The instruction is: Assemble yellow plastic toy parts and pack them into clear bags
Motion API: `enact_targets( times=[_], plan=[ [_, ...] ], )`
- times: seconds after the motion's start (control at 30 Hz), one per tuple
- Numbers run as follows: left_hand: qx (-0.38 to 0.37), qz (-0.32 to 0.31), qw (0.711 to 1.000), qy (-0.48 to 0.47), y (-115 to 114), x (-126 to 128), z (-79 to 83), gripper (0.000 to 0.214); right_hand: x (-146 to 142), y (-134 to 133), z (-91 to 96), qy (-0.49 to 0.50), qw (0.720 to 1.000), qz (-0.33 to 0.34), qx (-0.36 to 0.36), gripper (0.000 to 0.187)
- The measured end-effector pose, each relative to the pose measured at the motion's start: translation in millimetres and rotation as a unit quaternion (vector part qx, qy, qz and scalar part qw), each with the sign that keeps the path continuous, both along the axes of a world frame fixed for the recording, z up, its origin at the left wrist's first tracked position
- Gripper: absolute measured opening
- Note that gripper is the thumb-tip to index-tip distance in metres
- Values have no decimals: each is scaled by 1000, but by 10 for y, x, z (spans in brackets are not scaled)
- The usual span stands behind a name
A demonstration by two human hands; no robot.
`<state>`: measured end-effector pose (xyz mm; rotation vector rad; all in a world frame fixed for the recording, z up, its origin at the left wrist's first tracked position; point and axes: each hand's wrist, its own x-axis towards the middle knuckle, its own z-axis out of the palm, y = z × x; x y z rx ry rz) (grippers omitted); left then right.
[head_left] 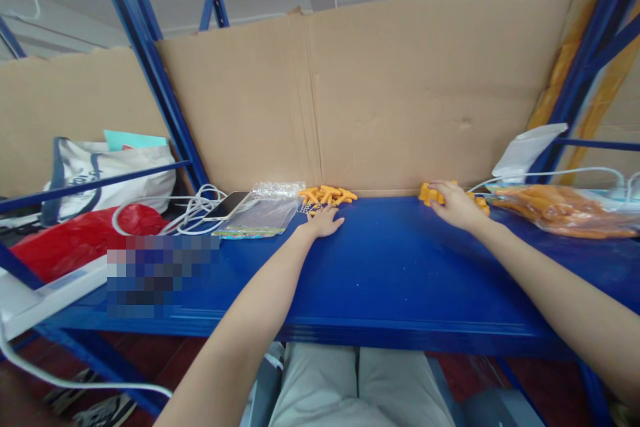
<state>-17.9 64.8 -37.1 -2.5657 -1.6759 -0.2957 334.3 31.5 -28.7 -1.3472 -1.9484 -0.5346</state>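
At the back of the blue tabletop, my left hand (326, 221) reaches to a small pile of orange plastic pieces (327, 196) with short metal chains. Its fingers are spread over the near side of the pile, thumb out to the right. Farther right, my right hand (454, 205) is bent over another group of orange plastic pieces (429, 194). Its thumb and index finger close around the piece at the left of that group. Part of this group is hidden under the palm, and more orange shows beyond the wrist.
Left of the pile lie a clear plastic bag (265, 217), a phone (230, 206) and coiled white cables (200, 210). At right is a clear bag of orange pieces (565, 210). A cardboard sheet (390, 93) stands behind the blue table (380, 267).
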Motion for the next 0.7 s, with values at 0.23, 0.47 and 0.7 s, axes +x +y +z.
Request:
enact_targets(
  times=[0.23,0.47,0.7],
  plan=[
    [-5,-19,1000,-4,39,3,34,40,11,0,-4,-24,999,-14,-23,39],
    [12,17,1000,-10,-92,39,160,27,56,-236,277,-17,987,-149,-49,32],
    [36,37,998,-37,-144,48,222,32,19,-547,495,3,940,-324,-104,32]
  ],
)
